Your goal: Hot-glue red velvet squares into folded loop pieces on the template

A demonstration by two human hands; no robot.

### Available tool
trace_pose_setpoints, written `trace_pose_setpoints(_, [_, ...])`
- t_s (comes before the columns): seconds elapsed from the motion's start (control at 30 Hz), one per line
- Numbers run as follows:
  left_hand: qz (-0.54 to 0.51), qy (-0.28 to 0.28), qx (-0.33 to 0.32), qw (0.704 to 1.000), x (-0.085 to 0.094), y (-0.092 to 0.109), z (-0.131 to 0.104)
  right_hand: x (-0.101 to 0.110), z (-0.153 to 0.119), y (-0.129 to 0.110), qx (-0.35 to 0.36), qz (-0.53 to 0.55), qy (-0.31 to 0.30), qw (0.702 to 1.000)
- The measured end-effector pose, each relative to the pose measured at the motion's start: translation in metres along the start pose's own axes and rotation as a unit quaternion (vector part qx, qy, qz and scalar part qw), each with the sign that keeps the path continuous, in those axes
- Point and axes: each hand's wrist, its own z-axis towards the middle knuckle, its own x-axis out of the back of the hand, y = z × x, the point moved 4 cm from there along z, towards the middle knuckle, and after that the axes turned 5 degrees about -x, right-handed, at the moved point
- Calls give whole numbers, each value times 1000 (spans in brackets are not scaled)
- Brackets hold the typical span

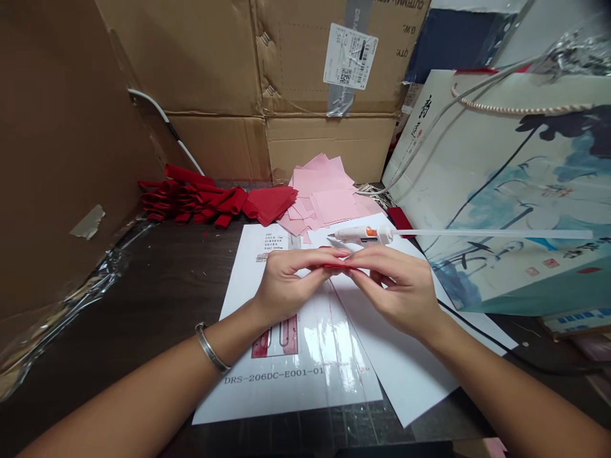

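Between the fingertips of both hands is a small red piece (337, 266), seen nearly edge-on. My left hand (298, 277) pinches its left end, and my right hand (389, 280) pinches the right end. Both hands are over white printed sheets (296, 397). Just beyond the fingers lies a white glue gun (367, 235) with a long clear stick out of its back, its nozzle pointing left. Pink squares (329, 191) are piled behind it. Left of them lie fanned red squares (271, 203) and a heap of folded red pieces (186, 197).
Cardboard (210, 70) walls off the back and left. On the right stands a large painted paper bag (506, 203) with a pale cable across it. A black cord (482, 334) runs over the right side. Metal clips (372, 189) lie behind the pink pile.
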Motion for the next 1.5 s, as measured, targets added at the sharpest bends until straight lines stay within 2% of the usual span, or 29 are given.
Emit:
trace_pose_setpoints(0.27, [11, 18, 55, 998, 0, 0, -1, 3, 0, -3, -22, -26, 12, 999])
trace_pose_setpoints(0.5, [15, -18, 11, 1000, -2, 2, -1, 8, -1, -6, 20, -1, 29, 999])
trace_pose_setpoints(0.87, [23, 8, 23, 999, 0, 4, 1, 6, -1, 2, 5, -12, 17, 1000])
trace_pose_setpoints(1.13, [34, 13, 45, 998, 3, 2, -1, 9, -1, 1, 3, -13, 32, 999])
trace_pose_setpoints(1.2, [49, 20, 28, 998, 4, 3, -1, 11, 0, 3, -30, 1, 36, 999])
trace_pose_setpoints(1.3, [73, 23, -28, 997, 5, 7, 0, 9, 0, 17, -179, 76, -4, 981])
trace_pose_setpoints(1.4, [69, -13, -87, 994, 4, 11, -1, -4, -5, 29, -329, 208, -115, 914])
trace_pose_setpoints(1.47, [57, -38, -90, 994, 3, 10, -3, -11, -6, 30, -359, 274, -155, 879])
trace_pose_setpoints(1.5, [50, -38, -77, 995, 3, 9, -4, -12, -6, 29, -357, 289, -155, 874])
